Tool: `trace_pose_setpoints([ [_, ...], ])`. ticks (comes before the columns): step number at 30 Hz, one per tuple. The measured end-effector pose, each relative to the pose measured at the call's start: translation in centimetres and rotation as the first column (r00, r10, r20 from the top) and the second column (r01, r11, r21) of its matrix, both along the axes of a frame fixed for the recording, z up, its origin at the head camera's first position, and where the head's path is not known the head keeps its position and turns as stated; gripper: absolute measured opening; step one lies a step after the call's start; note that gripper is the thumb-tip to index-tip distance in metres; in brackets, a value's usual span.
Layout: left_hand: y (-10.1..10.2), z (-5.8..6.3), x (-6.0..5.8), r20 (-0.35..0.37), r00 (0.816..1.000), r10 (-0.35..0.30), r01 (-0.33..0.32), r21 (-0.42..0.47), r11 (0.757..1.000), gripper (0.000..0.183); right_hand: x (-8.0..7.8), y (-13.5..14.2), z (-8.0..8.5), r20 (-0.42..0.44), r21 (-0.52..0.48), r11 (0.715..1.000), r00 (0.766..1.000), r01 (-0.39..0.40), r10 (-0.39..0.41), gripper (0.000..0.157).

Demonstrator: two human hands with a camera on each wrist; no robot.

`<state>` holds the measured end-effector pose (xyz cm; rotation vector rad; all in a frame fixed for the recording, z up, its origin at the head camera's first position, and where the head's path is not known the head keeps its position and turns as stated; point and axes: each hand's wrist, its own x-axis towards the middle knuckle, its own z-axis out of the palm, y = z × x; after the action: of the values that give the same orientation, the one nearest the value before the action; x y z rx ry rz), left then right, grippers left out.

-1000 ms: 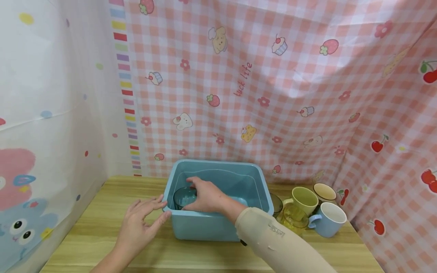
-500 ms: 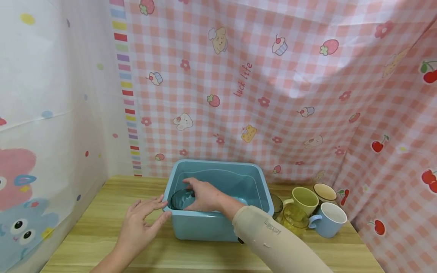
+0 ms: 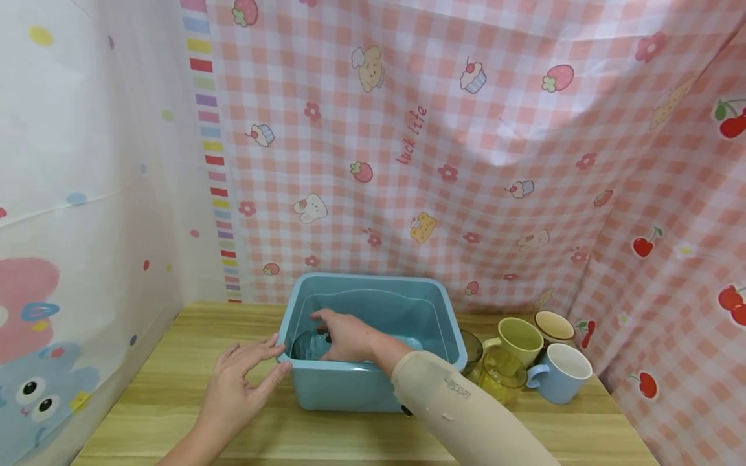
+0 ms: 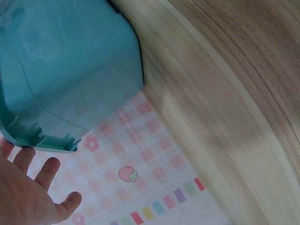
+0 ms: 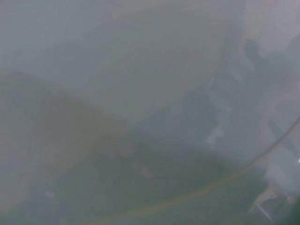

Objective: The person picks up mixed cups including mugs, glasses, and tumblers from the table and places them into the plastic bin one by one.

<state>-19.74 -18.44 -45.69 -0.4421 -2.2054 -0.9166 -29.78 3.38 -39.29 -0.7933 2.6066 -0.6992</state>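
Note:
A light blue plastic bin (image 3: 350,389) stands on the wooden table. My right hand (image 3: 352,338) reaches down inside its left part and grips a dark teal glass cup (image 3: 310,346); the fingers hide part of the cup, and the bin's front wall hides its base. At the bin's left rim, the fingertips of my left hand (image 3: 240,380) touch the edge with the fingers spread. The left wrist view shows those fingertips (image 4: 49,171) at the underside of the bin's rim (image 4: 54,146). The right wrist view is too blurred to make out the hand.
Right of the bin stand a dark glass cup (image 3: 471,353), a yellow glass cup (image 3: 500,380), a yellow-green mug (image 3: 520,343), a cream-rimmed cup (image 3: 555,325) and a light blue mug (image 3: 563,377). Something clear (image 3: 412,343) lies in the bin. Patterned cloth (image 3: 373,194) hangs behind.
My right hand has moved slightly left and lowered the glass cup deeper into the bin's left part. The left hand stays at the rim.

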Motion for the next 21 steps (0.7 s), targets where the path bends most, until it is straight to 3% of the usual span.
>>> trace_pose_setpoints([
  [21, -0.04, -0.19, -0.13, -0.005, 1.0, -0.004, 0.004, 0.021, 1.0, 0.035, -0.03, -0.67, -0.59, 0.017, 0.086, 0.996, 0.999, -0.029, 0.028, 0.075],
])
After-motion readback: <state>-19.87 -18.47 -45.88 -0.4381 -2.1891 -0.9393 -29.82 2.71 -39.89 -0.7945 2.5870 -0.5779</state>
